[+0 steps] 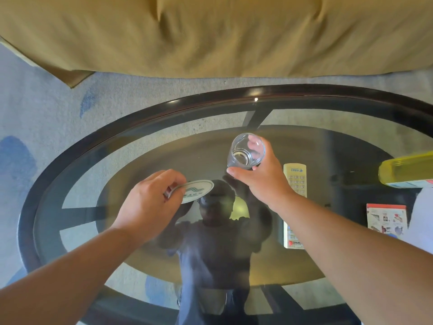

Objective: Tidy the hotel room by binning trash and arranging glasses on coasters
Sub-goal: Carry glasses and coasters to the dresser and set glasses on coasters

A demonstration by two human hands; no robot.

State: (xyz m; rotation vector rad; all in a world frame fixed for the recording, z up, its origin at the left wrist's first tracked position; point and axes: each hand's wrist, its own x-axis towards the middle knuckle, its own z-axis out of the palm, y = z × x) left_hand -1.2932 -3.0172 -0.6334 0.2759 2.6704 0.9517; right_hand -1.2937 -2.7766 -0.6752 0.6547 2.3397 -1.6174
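Glass and coaster both in hand over the table

Glass [246, 151] was empty, tilted mouth toward camera, gripped round its side by right hand [255, 179]; left hand [150, 202] pinched coaster [195, 191] by its edge, low over glass table [117, 146], likely to lay it flat first as seat for glass. Remote [294, 184], leaflet [386, 219] lay to the right, yellow bottle [405, 168] beyond

— What was the desk [77, 151] like?

— Oval, with a clear glass top in a dark wooden rim, standing on grey-blue carpet [46, 109].

— And what lay on it?

— A cream remote control [295, 181] lay flat right of centre. A printed card [386, 219] with small pictures sat further right, well apart from it. At the right edge was a yellow bottle [407, 168], blurred.
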